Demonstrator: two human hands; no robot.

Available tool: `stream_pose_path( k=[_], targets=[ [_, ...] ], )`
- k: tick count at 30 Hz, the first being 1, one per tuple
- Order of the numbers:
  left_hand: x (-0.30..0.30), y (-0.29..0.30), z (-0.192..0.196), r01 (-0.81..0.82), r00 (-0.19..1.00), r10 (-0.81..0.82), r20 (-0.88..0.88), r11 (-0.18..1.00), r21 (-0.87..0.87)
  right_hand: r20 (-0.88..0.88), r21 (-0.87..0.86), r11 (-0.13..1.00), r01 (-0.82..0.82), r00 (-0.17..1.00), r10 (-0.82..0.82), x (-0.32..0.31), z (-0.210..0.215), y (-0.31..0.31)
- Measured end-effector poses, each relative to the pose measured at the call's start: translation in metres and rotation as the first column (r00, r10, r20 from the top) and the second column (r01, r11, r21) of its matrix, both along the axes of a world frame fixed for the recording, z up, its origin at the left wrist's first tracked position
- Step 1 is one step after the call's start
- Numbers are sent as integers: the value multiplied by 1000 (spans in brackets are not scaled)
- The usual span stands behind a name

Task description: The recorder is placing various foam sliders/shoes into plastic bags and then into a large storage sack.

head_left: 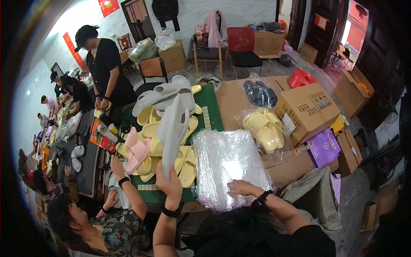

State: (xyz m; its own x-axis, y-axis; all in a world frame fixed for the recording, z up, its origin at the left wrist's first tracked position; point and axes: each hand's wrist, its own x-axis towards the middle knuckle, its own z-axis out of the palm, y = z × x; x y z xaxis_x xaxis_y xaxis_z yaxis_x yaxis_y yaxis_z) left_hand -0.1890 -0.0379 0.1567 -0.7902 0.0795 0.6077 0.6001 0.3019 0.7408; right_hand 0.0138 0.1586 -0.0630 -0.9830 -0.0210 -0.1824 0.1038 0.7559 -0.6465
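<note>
My left hand (169, 185) is closed round the lower end of a light grey slide slipper (170, 132), which stands upright with its ribbed sole showing. Another grey slipper shows against its right side; whether I grip that one too is hidden. Behind lies a heap of grey slippers (160, 94) on top of yellow slippers (187, 171), with pink slippers (139, 154) at its left. My right hand (244, 187) rests on a stack of clear plastic bags (227, 156), fingers extended to the left over the top sheet.
On the right are bagged yellow slippers (265, 128), bagged black slippers (260, 92), a cardboard box (307, 111) and a purple package (323, 147). A co-worker in a floral top (115, 229) reaches in at my left; another person (105, 68) stands across the table.
</note>
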Motion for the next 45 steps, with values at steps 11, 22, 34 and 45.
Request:
stream_pose_path(
  k=[11, 22, 34, 45],
  targets=[
    [66, 35, 9, 325, 936, -335, -105, 940, -102, -132, -715, 660, 228, 884, -449, -14, 127, -13],
    [127, 33, -40, 674, 537, -824, -180, 547, -496, -8, -946, 249, 208, 754, -657, 14, 198, -17],
    [82, 11, -169, 465, 516, -843, 152, 127, -876, 111, -940, 219, 262, 842, -528, 53, 217, 4],
    [106, 28, -215, 439, 684, -630, 369, -50, -897, 185, -701, 332, 632, 610, -771, 39, 115, 49]
  ],
)
